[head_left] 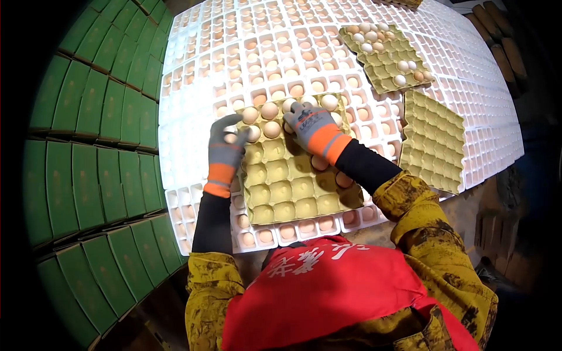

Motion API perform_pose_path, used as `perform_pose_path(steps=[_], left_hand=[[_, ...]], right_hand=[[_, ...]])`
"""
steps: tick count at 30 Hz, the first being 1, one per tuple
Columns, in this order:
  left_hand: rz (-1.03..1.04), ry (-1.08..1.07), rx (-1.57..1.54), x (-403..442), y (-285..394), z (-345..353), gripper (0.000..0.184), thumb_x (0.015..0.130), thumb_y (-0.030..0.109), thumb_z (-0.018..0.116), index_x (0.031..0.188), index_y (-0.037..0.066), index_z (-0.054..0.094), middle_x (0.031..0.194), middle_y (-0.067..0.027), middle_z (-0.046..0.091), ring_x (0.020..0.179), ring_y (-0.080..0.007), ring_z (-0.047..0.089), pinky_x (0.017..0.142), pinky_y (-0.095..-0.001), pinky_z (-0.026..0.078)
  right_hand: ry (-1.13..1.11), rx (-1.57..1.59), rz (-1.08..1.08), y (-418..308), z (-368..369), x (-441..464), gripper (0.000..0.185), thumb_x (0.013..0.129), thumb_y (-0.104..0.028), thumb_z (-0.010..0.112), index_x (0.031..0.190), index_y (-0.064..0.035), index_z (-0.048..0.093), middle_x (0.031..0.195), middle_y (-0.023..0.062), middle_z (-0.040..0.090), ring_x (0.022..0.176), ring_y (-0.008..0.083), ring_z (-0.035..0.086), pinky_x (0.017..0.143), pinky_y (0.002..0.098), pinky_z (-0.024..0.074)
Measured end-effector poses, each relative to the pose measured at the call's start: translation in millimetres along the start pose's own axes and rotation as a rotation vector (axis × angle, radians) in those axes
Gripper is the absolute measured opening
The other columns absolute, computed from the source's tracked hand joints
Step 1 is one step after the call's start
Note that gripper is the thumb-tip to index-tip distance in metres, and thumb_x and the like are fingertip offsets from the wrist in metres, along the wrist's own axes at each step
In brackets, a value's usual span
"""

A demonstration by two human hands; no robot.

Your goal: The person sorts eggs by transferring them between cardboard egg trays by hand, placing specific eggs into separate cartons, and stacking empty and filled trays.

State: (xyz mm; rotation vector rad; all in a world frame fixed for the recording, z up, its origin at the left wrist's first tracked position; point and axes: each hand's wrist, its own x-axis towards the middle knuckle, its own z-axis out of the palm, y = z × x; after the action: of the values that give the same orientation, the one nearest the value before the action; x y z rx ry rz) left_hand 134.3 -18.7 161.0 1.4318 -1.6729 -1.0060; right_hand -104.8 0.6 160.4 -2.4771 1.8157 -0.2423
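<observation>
A yellow-green pulp egg tray [275, 199] lies on top of the white egg trays in front of me. Its far rows hold several eggs, among them a brown egg [270, 110] and a pale egg [329, 103]; most near cups are bare. At the tray's left edge, my left hand [226, 153], in a grey and orange glove, curls around an egg [230, 138]. My right hand [315, 126] reaches over the far rows, its fingers bent onto a pale egg [288, 105]. The glove hides part of that egg and the cups beneath.
White trays [257, 35] filled with eggs spread across the table. To the right lie a pulp tray with some eggs [383, 55] and a bare pulp tray [433, 140]. Green boxes [93, 175] are stacked along the left. A red apron [316, 286] covers my front.
</observation>
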Motion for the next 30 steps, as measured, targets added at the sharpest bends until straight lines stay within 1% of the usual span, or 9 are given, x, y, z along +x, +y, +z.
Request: perform_pose_path(steps=[2,6,7,10,11,12,15,23,30], left_hand=[[0.37,-0.173,0.85,0.4,14.4,4.0,0.047,0.08,0.015,0.07,0.125,0.011,0.056,0.115,-0.0076,0.058,0.104,-0.0256,0.058,0.084,-0.0358,0.053],[0.326,-0.288,0.862,11.5,10.3,1.8,0.052,0.073,0.017,0.074,0.121,0.012,0.055,0.116,-0.0103,0.058,0.108,-0.0314,0.057,0.088,-0.039,0.05],[0.475,-0.205,0.763,12.0,5.8,-1.9,0.048,0.077,0.012,0.072,0.12,0.01,0.053,0.114,-0.0094,0.059,0.093,-0.0259,0.062,0.077,-0.0352,0.053],[-0.142,-0.103,-0.06,9.6,3.9,-6.7,0.044,0.083,0.01,0.065,0.125,0.01,0.053,0.118,-0.0064,0.059,0.104,-0.0194,0.058,0.082,-0.0324,0.052],[-0.064,-0.066,-0.242,5.0,11.5,-6.7,0.047,0.085,0.006,0.06,0.131,0.01,0.052,0.119,-0.005,0.058,0.101,-0.0149,0.056,0.081,-0.0272,0.051],[-0.028,-0.079,-0.113,1.5,18.8,-3.2,0.056,0.084,0.008,0.06,0.138,0.014,0.048,0.119,-0.0143,0.056,0.081,-0.0193,0.064,0.066,-0.0309,0.054],[0.406,-0.135,0.726,10.6,11.8,23.3,0.051,0.078,0.02,0.067,0.128,0.014,0.056,0.124,-0.0194,0.054,0.097,-0.0333,0.062,0.079,-0.0438,0.054],[0.472,-0.191,1.164,22.3,31.6,50.5,0.034,0.071,0.027,0.074,0.102,0.015,0.063,0.105,-0.0105,0.057,0.088,-0.0281,0.059,0.066,-0.0426,0.051],[0.241,0.122,0.258,87.2,-47.4,-95.2,0.044,0.073,0.021,0.083,0.111,0.007,0.067,0.112,-0.0103,0.062,0.1,-0.0274,0.063,0.086,-0.036,0.053]], right_hand=[[-0.042,0.37,0.147,5.6,-35.3,-7.2,0.03,0.082,-0.024,0.068,0.109,-0.0101,0.066,0.106,0.0091,0.064,0.092,0.0266,0.064,0.078,0.0361,0.052],[0.069,1.803,0.348,59.1,-29.5,-19.8,0.038,0.084,-0.017,0.066,0.121,-0.0062,0.062,0.108,0.0046,0.063,0.088,0.0161,0.063,0.075,0.0278,0.0536],[-0.043,1.809,0.345,64.1,-44.3,-21.3,0.039,0.084,-0.013,0.063,0.122,-0.0065,0.061,0.108,0.006,0.062,0.092,0.0163,0.061,0.079,0.0265,0.0531],[0.017,0.955,0.041,66.4,-35.6,13.9,0.042,0.082,-0.025,0.068,0.122,-0.0128,0.063,0.105,0.0081,0.062,0.096,0.0207,0.063,0.083,0.0329,0.0523],[0.135,0.571,-0.006,52.5,-34.7,22.0,0.045,0.078,-0.033,0.072,0.119,-0.0145,0.064,0.112,0.0119,0.061,0.097,0.0273,0.064,0.082,0.0387,0.0528],[0.026,0.311,-0.004,44.4,-38.6,27.5,0.043,0.077,-0.034,0.072,0.115,-0.0129,0.065,0.12,0.014,0.058,0.104,0.0321,0.063,0.083,0.042,0.0527],[-0.187,-0.124,-0.009,25.0,-30.3,45.3,0.031,0.083,-0.023,0.062,0.112,-0.0111,0.066,0.119,0.0145,0.058,0.105,0.0315,0.063,0.082,0.0435,0.0531],[-0.188,0.063,0.092,25.7,-37.7,48.5,0.039,0.075,-0.033,0.073,0.108,-0.0141,0.065,0.117,0.0124,0.056,0.104,0.0315,0.062,0.085,0.0419,0.0511],[-0.088,1.121,0.38,20.6,-38.3,116.4,0.044,0.078,-0.029,0.08,0.115,-0.0099,0.066,0.093,0.0032,0.067,0.067,0.0068,0.06,0.048,0.0217,0.0477]])
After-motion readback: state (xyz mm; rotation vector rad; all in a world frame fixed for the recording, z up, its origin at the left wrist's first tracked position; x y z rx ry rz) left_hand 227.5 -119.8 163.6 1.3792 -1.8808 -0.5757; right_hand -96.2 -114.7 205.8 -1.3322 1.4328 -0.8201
